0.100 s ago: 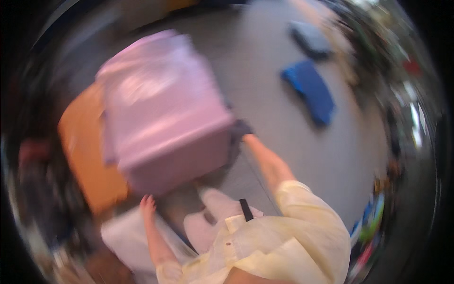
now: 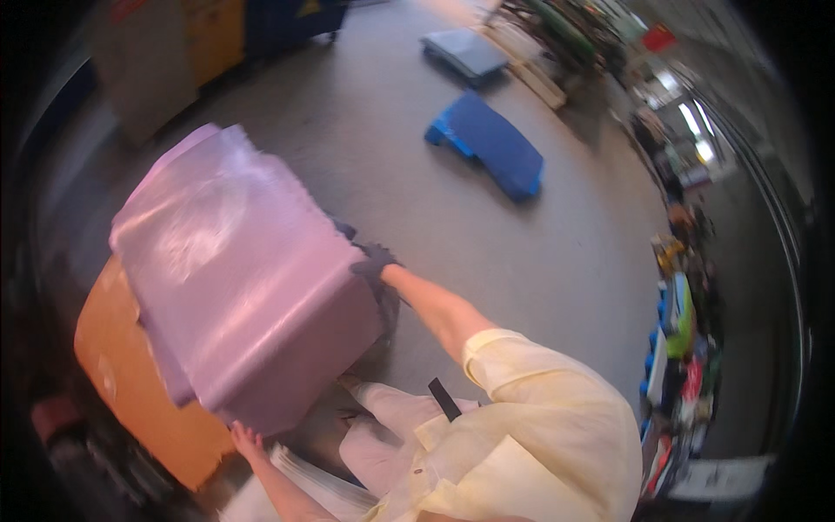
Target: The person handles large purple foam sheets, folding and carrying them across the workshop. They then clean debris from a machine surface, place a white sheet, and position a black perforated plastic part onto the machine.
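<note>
Head view, pink sheet (image 2: 230, 261), underside hidden, right grip (image 2: 376, 262) unclear

Two hands (image 2: 248, 442) (image 2: 376, 264), one pink pile (image 2: 230, 252)

The right arm (image 2: 439, 309) extends ahead and leftward — the right hand (image 2: 374, 261) dark-gloved at its end — while the left forearm (image 2: 285, 489) angles forward to a bare left hand (image 2: 247, 439), fingers (image 2: 238, 431) outstretched.
</note>
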A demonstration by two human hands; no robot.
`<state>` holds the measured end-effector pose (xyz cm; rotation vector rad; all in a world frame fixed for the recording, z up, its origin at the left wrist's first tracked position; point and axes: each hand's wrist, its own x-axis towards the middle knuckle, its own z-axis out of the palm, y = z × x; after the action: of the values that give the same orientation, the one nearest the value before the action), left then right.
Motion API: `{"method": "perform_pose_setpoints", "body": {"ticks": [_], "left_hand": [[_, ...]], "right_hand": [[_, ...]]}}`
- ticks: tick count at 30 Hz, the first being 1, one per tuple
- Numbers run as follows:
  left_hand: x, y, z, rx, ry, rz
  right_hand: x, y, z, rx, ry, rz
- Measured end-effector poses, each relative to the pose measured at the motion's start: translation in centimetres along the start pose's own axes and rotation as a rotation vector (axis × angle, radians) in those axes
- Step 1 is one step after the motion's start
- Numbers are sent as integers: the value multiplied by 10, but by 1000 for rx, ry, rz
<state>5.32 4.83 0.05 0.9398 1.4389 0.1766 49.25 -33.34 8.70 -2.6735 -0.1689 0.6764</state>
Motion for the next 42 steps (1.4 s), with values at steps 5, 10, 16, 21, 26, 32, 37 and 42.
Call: {"method": "perform_pose_setpoints", "body": {"ticks": [5,10,16,21,26,32,37,42], "left_hand": [[54,49,20,-2,-90,145],[108,69,-30,210,65,216],[86,195,-107,285,-357,491],[-52,356,-77,441,-266,824],[-229,418,5,192,-487,1229],[-268,431,62,53,-777,1143],[-292,430,80,37,-890,1144],[-298,420,69,66,-877,1100]], "right_hand": [[7,-44,-24,76,-181,125],[-20,-101,-44,-68,-217,-73],[-131,-154,-94,46,147,-140],[-229,-140,-189,799,373,19],[-284,-78,-241,1346,845,-120],[-386,-12,-249,1338,1387,-184],[-440,12,-236,1375,1548,-148],[-452,15,-216,1315,1562,-78]]}}
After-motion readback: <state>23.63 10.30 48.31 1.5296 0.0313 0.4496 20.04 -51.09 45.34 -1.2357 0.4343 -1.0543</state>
